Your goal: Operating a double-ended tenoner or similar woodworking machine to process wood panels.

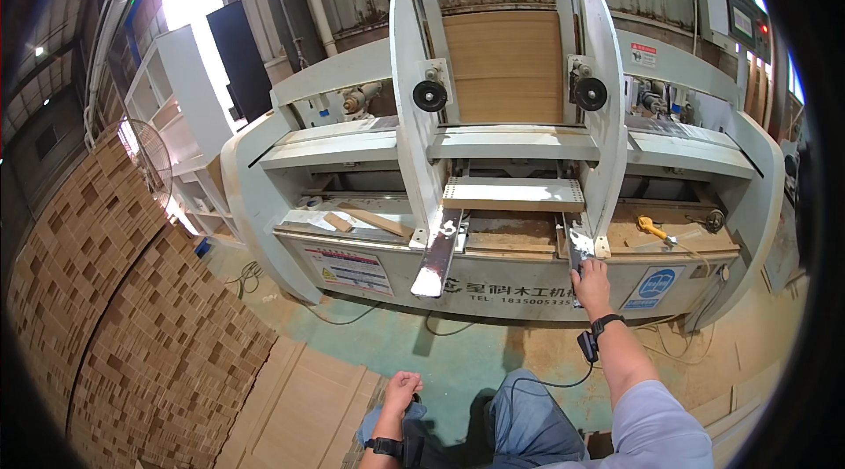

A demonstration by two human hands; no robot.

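Observation:
My right hand [591, 280] reaches forward and rests on the lower end of the right metal guide rail [578, 251] of a large white woodworking machine [519, 152]. Its fingers curl over the rail's tip. My left hand [400, 392] is low, loosely closed, resting on my left knee and holding nothing I can make out. A matching left metal rail [437, 253] slopes down out of the machine. Between the rails a pale wood panel [513, 194] with a dotted edge lies flat. A larger brown panel [503, 64] stands upright behind it.
Tall stacks of brown wood pieces [132, 328] fill the left side. Flat boards [304, 407] lie on the green floor by my left knee. A yellow tool [651, 227] and wood offcuts [365, 221] sit on the machine's ledge. Cables trail on the floor.

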